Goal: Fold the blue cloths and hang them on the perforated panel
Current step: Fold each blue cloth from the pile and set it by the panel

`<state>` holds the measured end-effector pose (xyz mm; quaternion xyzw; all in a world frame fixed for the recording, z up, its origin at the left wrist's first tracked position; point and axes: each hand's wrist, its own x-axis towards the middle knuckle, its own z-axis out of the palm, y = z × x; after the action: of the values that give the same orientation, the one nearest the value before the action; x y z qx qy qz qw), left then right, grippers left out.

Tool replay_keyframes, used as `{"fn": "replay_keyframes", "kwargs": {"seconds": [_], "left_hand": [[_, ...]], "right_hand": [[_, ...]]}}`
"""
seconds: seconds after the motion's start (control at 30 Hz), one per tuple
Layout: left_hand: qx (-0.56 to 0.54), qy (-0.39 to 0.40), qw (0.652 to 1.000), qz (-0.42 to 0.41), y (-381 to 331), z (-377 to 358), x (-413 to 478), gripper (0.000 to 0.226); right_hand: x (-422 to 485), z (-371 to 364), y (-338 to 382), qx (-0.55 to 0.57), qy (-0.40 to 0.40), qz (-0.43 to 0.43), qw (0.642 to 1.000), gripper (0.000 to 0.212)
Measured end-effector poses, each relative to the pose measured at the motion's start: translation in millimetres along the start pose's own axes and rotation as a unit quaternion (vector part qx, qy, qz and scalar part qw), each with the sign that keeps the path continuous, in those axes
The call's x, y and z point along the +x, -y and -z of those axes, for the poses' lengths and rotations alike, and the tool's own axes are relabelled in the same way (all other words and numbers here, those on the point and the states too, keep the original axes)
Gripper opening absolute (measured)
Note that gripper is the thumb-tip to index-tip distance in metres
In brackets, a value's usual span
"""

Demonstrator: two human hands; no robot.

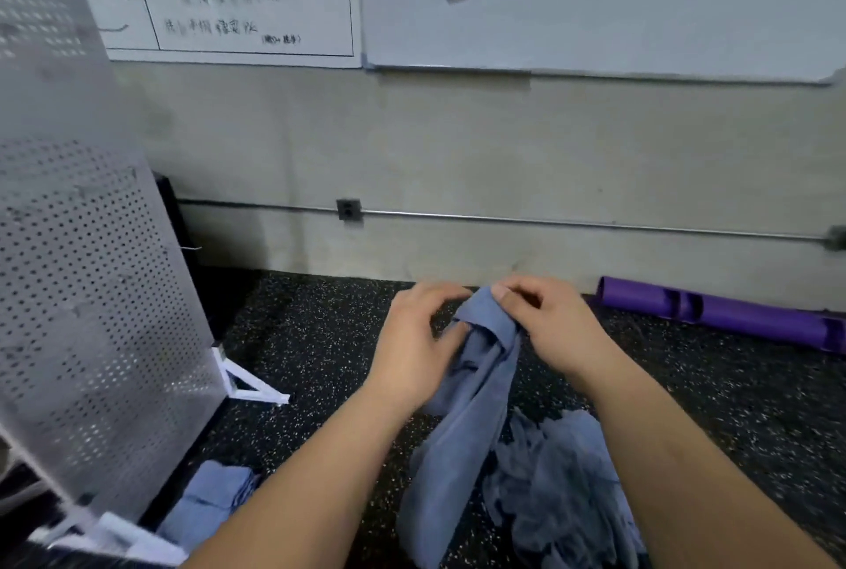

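A blue cloth (462,431) hangs in a long bunch above the dark speckled floor. My left hand (412,339) grips its upper part from the left. My right hand (545,321) pinches the top corner from the right. A crumpled heap of blue cloths (563,486) lies on the floor below my right forearm. Another folded blue cloth (210,500) lies by the foot of the perforated panel (91,293), which stands tilted at the left on white brackets.
A purple tube (723,316) lies along the wall at the right. A white bracket foot (247,380) of the panel juts onto the floor. Whiteboards (595,9) hang on the concrete wall ahead, with a metal conduit (549,220) below.
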<state>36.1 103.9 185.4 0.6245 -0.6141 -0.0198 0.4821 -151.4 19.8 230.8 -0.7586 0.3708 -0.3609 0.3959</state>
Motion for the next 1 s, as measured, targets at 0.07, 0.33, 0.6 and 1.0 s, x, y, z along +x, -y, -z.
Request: {"fn": "replay_keyframes", "kwargs": {"seconds": [0.07, 0.33, 0.6, 1.0], "left_hand": [[-0.004, 0.009, 1.000, 0.012, 6.4, 8.6, -5.6, 0.021], [-0.112, 0.172, 0.964, 0.172, 58.5, 10.0, -4.2, 0.009], [-0.218, 0.145, 0.922, 0.284, 77.7, 6.4, 26.5, 0.022], [-0.299, 0.210, 0.878, 0.309, 84.7, 14.6, 49.1, 0.011]], "right_hand": [[1.9, -12.6, -4.6, -0.022, 0.038, 0.006, 0.999, 0.021], [10.6, -58.4, -64.6, -0.160, 0.121, -0.040, 0.979, 0.019], [38.1, -75.0, -64.6, -0.022, 0.153, -0.005, 0.988, 0.010], [55.4, -81.6, -89.8, -0.150, 0.048, 0.021, 0.987, 0.018]]}}
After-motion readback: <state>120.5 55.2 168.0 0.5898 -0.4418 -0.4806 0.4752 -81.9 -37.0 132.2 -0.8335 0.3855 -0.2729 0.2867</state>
